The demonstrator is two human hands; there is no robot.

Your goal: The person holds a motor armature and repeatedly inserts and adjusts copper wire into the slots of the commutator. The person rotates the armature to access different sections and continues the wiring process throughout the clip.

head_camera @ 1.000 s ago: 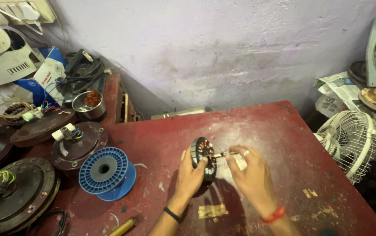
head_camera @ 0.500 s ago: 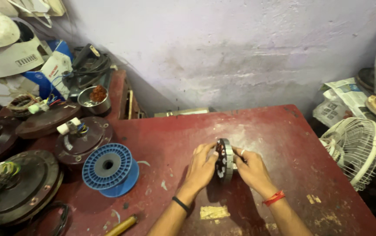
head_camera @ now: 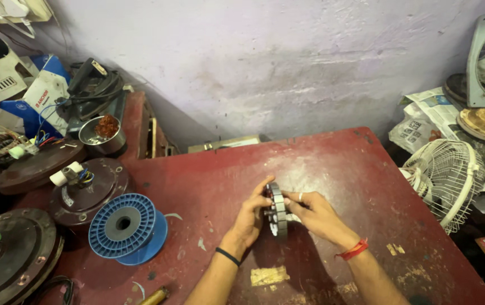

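Holding a round metal motor stator on edge between both hands, you work at the middle of a worn red table. Your left hand, with a black band at the wrist, is closed around the stator's left face, fingers curled over its top rim. Your right hand, with a red thread at the wrist, grips the right face, its fingers pressed against the grey laminated ring. The stator stands upright, its lower edge on or just above the tabletop; which, you cannot tell. To the left, near the table's edge, a blue plastic spool lies on its side. Farther left sit dark round fan motor housings, and beyond them a small metal bowl holds reddish copper wire. At the right, off the table, a white wire fan guard leans beside crumpled newspaper.
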